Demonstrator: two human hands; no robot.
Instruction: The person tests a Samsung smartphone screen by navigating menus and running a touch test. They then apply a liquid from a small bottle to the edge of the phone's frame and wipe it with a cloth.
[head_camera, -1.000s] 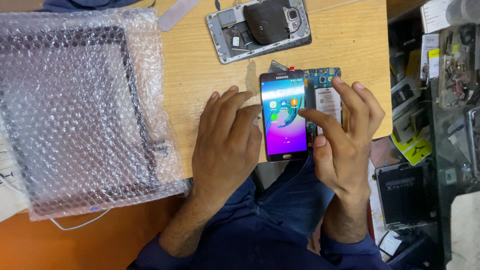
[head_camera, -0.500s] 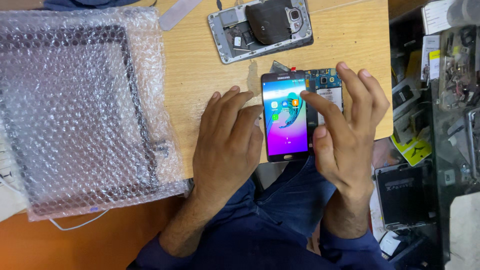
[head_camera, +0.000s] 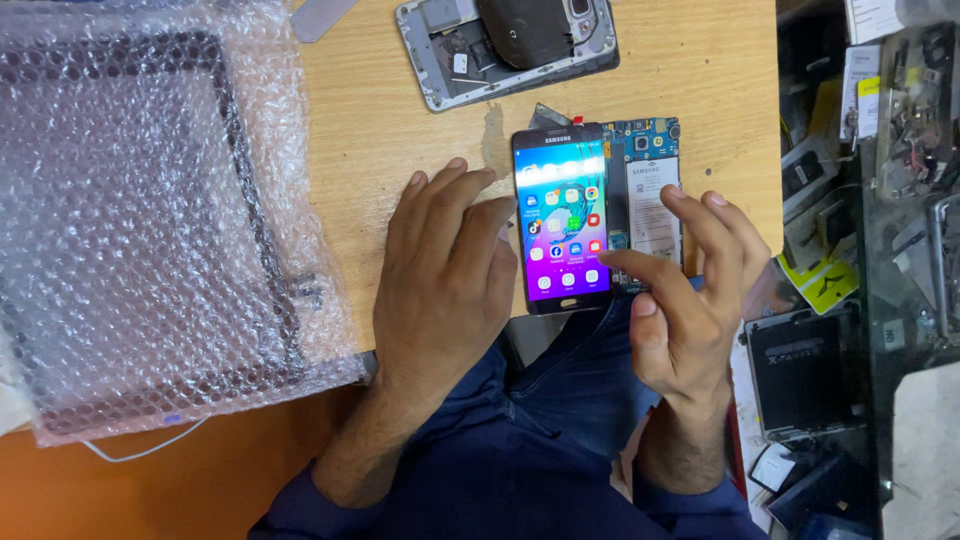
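My left hand rested flat and empty on the wooden table, touching the lit phone screen. My right hand, holding nothing, had slid lower; its fingertip now pressed the screen's lower right edge.

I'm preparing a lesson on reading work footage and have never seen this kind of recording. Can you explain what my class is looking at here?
This is one picture from a camera worn on a person's head, looking down at their own two bare hands over a wooden table. The left hand rests beside a lit phone screen. The right hand touches that screen's right edge with its forefinger. Beside the screen lies the opened phone body with its battery showing. Further back lies another dismantled phone frame. On the left lies a bubble-wrapped panel.
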